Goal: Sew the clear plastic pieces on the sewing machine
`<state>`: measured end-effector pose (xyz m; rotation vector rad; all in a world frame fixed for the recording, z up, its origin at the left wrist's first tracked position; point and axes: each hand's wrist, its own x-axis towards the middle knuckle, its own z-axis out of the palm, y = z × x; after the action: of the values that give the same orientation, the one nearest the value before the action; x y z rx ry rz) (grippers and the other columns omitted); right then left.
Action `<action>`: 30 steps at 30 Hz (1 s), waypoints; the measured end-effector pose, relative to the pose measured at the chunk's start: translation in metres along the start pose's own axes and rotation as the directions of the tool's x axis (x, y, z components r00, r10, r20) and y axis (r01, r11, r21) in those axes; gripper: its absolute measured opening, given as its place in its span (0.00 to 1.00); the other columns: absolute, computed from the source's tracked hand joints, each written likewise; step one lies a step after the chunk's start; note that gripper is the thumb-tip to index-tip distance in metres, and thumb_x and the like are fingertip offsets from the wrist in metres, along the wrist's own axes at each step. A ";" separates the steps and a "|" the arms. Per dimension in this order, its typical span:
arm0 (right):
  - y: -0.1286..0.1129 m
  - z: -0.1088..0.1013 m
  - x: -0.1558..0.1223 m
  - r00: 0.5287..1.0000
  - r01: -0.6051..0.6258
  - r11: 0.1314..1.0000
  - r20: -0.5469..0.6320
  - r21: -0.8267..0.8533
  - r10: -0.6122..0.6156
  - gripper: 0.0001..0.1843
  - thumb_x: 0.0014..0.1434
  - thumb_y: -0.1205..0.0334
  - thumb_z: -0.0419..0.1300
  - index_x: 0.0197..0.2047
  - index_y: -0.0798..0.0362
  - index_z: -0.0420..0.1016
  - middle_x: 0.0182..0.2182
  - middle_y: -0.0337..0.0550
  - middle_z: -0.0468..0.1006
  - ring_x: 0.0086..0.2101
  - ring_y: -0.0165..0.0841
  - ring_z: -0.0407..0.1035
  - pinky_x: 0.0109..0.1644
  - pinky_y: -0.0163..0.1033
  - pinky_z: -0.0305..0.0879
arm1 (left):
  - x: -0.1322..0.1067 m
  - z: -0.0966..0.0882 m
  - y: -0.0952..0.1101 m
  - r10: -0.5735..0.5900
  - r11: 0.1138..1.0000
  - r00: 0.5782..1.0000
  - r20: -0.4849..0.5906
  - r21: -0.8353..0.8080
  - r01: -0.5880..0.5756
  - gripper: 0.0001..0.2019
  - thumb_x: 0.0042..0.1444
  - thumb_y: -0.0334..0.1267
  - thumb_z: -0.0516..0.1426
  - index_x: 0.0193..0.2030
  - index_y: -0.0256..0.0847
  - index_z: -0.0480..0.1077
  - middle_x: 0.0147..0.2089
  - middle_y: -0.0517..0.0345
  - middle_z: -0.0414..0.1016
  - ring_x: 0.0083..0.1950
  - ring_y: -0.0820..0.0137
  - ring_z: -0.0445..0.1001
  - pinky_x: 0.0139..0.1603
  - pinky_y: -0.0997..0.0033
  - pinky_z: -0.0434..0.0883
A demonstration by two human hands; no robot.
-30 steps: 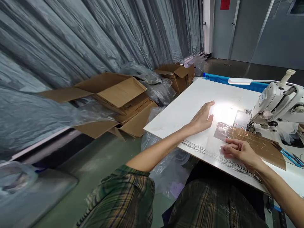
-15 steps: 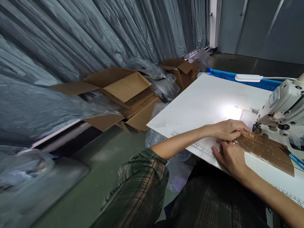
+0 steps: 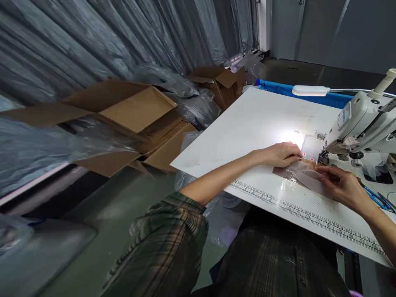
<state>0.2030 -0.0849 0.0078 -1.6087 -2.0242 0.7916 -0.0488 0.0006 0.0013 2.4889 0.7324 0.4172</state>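
Observation:
A brown and clear plastic sheet [image 3: 297, 173] lies on the white sewing table, its far edge by the needle and presser foot of the sewing machine [image 3: 348, 123]. At the sheet's far left edge, my left hand [image 3: 278, 155] has its fingers bent together and closed on it. My right hand [image 3: 342, 185] pinches the sheet's right end between thumb and fingers, just in front of the presser foot. Small red marks show near the needle. Blue-handled scissors [image 3: 375, 196] lie right of my right hand, partly covered by it.
A printed ruler [image 3: 291, 207] runs along the table's front edge. A white lamp [image 3: 311, 90] reaches over the back. Open cardboard boxes [image 3: 139, 109] and plastic bags [image 3: 198, 105] stand on the floor left of the table, beside a grey curtain [image 3: 123, 37].
My right hand has moved right, away from my left hand, and pinches the sheet's right end. The sheet has shifted left and now lies turned before the needle. The view has swung slightly right.

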 end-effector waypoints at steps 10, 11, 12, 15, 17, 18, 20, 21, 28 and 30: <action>-0.013 -0.005 0.013 0.971 -0.227 0.963 0.108 0.146 0.212 0.28 0.50 0.48 0.66 0.49 0.59 0.78 0.32 0.46 0.80 0.29 0.35 0.73 0.32 0.39 0.70 | 0.018 0.012 0.008 -0.034 0.985 0.999 0.020 0.171 0.030 0.16 0.63 0.50 0.59 0.48 0.40 0.75 0.40 0.53 0.73 0.40 0.65 0.69 0.46 0.64 0.62; -0.015 -0.006 0.014 0.964 -0.256 0.958 0.111 0.130 0.242 0.28 0.50 0.45 0.67 0.47 0.59 0.79 0.31 0.47 0.80 0.28 0.35 0.72 0.30 0.39 0.69 | 0.019 0.015 0.008 -0.034 0.984 0.999 0.024 0.175 0.029 0.13 0.64 0.48 0.59 0.45 0.40 0.74 0.39 0.55 0.73 0.39 0.66 0.69 0.46 0.64 0.62; -0.016 -0.005 0.015 0.959 -0.276 0.954 0.102 0.114 0.265 0.27 0.50 0.43 0.67 0.44 0.58 0.79 0.29 0.46 0.79 0.28 0.35 0.72 0.28 0.38 0.67 | 0.020 0.017 0.007 -0.038 0.986 0.999 0.023 0.166 0.034 0.11 0.65 0.46 0.58 0.41 0.40 0.73 0.37 0.56 0.73 0.37 0.67 0.68 0.45 0.65 0.62; -0.015 -0.003 0.017 0.961 -0.275 0.952 0.060 0.134 0.269 0.25 0.48 0.42 0.69 0.39 0.55 0.79 0.25 0.43 0.77 0.25 0.33 0.70 0.24 0.36 0.64 | 0.019 0.020 0.007 -0.064 0.997 0.998 -0.012 0.047 0.064 0.11 0.64 0.41 0.58 0.32 0.39 0.69 0.36 0.56 0.72 0.37 0.68 0.70 0.42 0.67 0.65; -0.014 -0.003 0.015 0.960 -0.275 0.939 0.110 0.208 0.257 0.25 0.46 0.42 0.70 0.39 0.54 0.79 0.22 0.38 0.74 0.22 0.30 0.66 0.21 0.35 0.60 | 0.014 0.019 0.009 -0.080 0.989 0.995 -0.058 -0.128 0.072 0.09 0.61 0.38 0.60 0.31 0.39 0.70 0.39 0.54 0.74 0.41 0.68 0.72 0.42 0.67 0.68; -0.013 -0.004 0.013 0.954 -0.282 0.926 0.179 0.251 0.242 0.25 0.46 0.41 0.70 0.39 0.53 0.79 0.20 0.36 0.72 0.21 0.29 0.64 0.20 0.33 0.58 | 0.011 0.017 0.011 -0.094 0.964 0.993 -0.073 -0.257 0.072 0.06 0.60 0.37 0.60 0.33 0.39 0.71 0.40 0.54 0.75 0.42 0.68 0.74 0.44 0.67 0.70; -0.014 -0.010 0.006 0.901 -0.324 0.888 0.393 0.326 0.184 0.25 0.46 0.41 0.70 0.39 0.52 0.78 0.20 0.34 0.71 0.19 0.27 0.64 0.19 0.31 0.56 | 0.005 0.009 0.019 -0.124 0.829 0.992 -0.019 -0.552 0.093 0.04 0.58 0.36 0.61 0.37 0.39 0.73 0.40 0.55 0.78 0.43 0.69 0.77 0.45 0.66 0.74; -0.015 -0.015 0.002 0.847 -0.353 0.864 0.515 0.358 0.132 0.24 0.46 0.42 0.70 0.39 0.52 0.78 0.20 0.35 0.72 0.19 0.27 0.65 0.19 0.31 0.56 | 0.002 0.005 0.024 -0.121 0.724 0.991 0.054 -0.679 0.125 0.05 0.57 0.37 0.63 0.39 0.39 0.73 0.38 0.55 0.79 0.41 0.69 0.79 0.45 0.66 0.76; -0.009 -0.024 -0.004 0.794 -0.431 0.772 0.602 0.467 0.079 0.20 0.45 0.49 0.73 0.37 0.53 0.79 0.24 0.37 0.76 0.23 0.28 0.71 0.25 0.32 0.67 | 0.001 0.008 0.032 -0.237 0.360 0.949 0.209 -0.888 0.285 0.14 0.54 0.42 0.68 0.38 0.35 0.71 0.32 0.57 0.81 0.30 0.74 0.80 0.37 0.70 0.79; -0.004 -0.018 0.000 0.860 -0.439 0.763 0.468 0.474 0.205 0.21 0.43 0.48 0.74 0.36 0.52 0.78 0.23 0.36 0.75 0.24 0.28 0.70 0.26 0.33 0.68 | 0.005 0.018 0.026 -0.381 0.340 0.913 0.146 -0.896 0.285 0.12 0.57 0.40 0.67 0.38 0.35 0.70 0.32 0.57 0.81 0.29 0.75 0.79 0.36 0.71 0.79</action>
<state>0.2112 -0.0824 0.0237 -1.5298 -1.4929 1.7894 -0.0266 -0.0218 0.0014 1.2176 0.7431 0.5739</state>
